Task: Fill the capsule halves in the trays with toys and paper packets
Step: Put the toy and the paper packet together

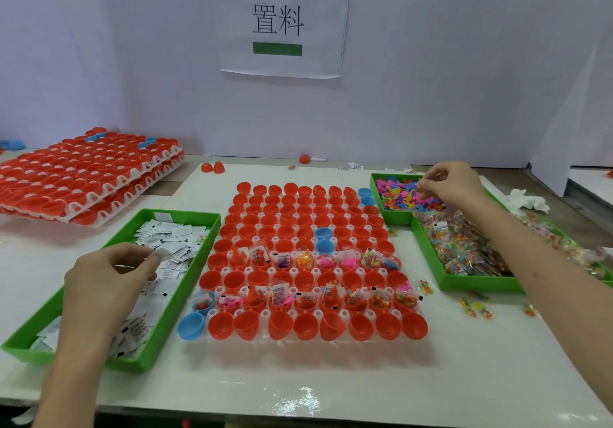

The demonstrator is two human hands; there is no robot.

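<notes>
A white tray (262, 315) in the middle of the table holds rows of red capsule halves (306, 215) and a few blue ones (323, 233). Two rows near the front hold toys and paper packets. My left hand (106, 281) pinches a white paper packet (165, 254) over the green bin of packets (195, 255) on the left. My right hand (454, 184) pinches a small toy in the far green bin of coloured plastic toys (403, 195). A nearer green bin (428, 255) holds clear bags of small coloured pieces.
Stacked trays of red capsule halves (83, 175) lie at the back left. Loose red halves (212, 167) and a few stray bagged toys (474, 306) lie on the white table. A paper sign (278, 23) hangs on the back wall. Crumpled tissue (527, 198) lies at the right.
</notes>
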